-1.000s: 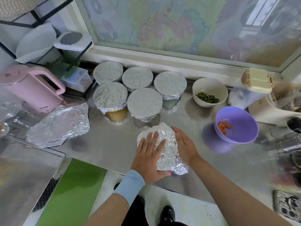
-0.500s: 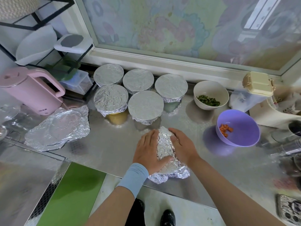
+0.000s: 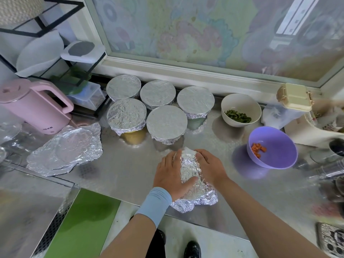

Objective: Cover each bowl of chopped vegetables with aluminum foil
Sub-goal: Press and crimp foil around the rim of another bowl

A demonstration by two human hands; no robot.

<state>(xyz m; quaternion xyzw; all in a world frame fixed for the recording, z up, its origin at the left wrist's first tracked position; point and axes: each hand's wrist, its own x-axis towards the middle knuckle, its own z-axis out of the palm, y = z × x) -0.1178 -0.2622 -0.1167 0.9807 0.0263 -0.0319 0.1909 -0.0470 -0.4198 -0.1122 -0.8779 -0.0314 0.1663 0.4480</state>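
Five foil-covered bowls (image 3: 166, 123) stand at the counter's (image 3: 121, 170) back; a white bowl (image 3: 241, 108) holds chopped greens (image 3: 238, 116), a purple bowl (image 3: 271, 148) carrot pieces (image 3: 257, 148). Left hand (image 3: 167, 174) and right hand (image 3: 210, 166) each curl a grip round a foil-wrapped bowl (image 3: 191, 174) near the front edge.

A steel counter (image 3: 119, 170) carries five foil-covered bowls (image 3: 166, 121) clustered at the back, a foil-wrapped bowl (image 3: 191, 175) near its front edge, a crumpled foil sheet (image 3: 65, 148) and a pink kettle (image 3: 35, 107) at the left, and at the right a cream bowl (image 3: 240, 103) of green pieces and a purple bowl (image 3: 279, 151) holding orange bits
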